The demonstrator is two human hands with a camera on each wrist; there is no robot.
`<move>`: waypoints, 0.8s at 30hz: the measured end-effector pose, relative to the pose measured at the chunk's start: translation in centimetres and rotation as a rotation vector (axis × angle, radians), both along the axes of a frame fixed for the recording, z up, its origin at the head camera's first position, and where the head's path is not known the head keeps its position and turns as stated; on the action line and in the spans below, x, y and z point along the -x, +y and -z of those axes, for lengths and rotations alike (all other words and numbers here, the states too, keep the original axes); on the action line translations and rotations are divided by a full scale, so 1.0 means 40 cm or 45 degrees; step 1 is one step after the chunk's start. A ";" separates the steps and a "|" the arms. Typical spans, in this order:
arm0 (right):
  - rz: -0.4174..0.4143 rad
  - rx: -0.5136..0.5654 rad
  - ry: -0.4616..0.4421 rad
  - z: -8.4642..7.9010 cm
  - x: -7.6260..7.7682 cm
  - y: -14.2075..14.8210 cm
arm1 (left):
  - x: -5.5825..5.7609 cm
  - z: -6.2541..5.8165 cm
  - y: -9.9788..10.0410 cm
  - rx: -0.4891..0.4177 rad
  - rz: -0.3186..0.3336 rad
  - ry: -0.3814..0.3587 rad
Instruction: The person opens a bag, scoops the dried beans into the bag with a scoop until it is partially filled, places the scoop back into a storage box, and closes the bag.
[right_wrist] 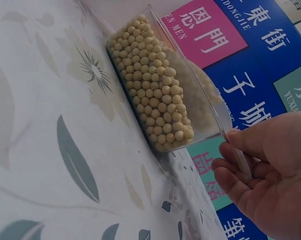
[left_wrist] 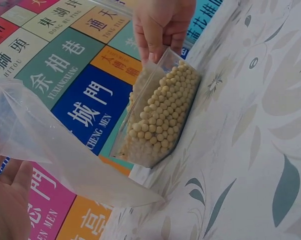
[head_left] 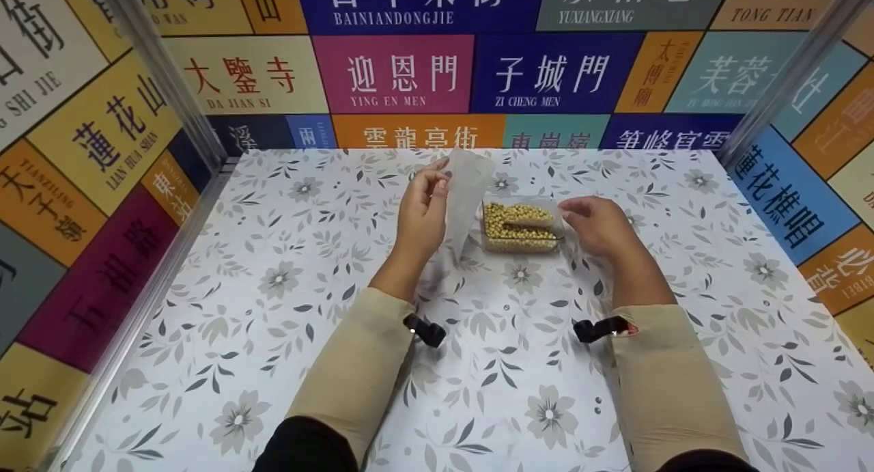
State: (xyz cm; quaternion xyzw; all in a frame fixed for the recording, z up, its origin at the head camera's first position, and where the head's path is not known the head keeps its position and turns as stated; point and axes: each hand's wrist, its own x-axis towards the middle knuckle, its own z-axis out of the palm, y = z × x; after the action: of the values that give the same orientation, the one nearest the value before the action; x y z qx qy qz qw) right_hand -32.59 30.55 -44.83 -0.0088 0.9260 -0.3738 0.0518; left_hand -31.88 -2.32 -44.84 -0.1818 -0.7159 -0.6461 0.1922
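A clear rectangular container (head_left: 522,244) of round yellowish beans (right_wrist: 153,85) stands on the table between the hands. My left hand (head_left: 423,209) pinches a translucent plastic bag (head_left: 470,192) near its top, and the bag hangs limp to the left of the container. At the container's right end, my right hand (head_left: 595,225) has thumb and fingers around a narrow clear handle (right_wrist: 243,164) beside the rim. A clear scoop-like piece with a curved edge (right_wrist: 206,90) shows at the container's far side; its lower part is hidden among the beans.
The table (head_left: 522,349) wears a white cloth printed with grey flowers and leaves. Panels with coloured signs (head_left: 396,74) rise behind and on both sides, joined by metal posts (head_left: 164,69). A black strap (head_left: 425,330) sits on each sleeve.
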 end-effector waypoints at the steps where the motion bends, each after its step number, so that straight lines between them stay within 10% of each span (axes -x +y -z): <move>1: 0.001 0.006 -0.004 0.000 0.000 0.001 | 0.000 0.000 0.000 0.000 -0.001 0.001; 24: 0.040 0.287 -0.103 0.006 0.003 0.031 | 0.002 0.004 0.000 -0.018 -0.004 -0.022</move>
State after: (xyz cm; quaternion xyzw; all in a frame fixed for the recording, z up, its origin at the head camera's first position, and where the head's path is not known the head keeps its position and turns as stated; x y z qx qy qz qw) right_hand -32.70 31.78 -45.09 0.0152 0.8753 -0.4764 0.0820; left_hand -31.98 -2.33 -44.98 -0.1738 -0.7133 -0.6523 0.1883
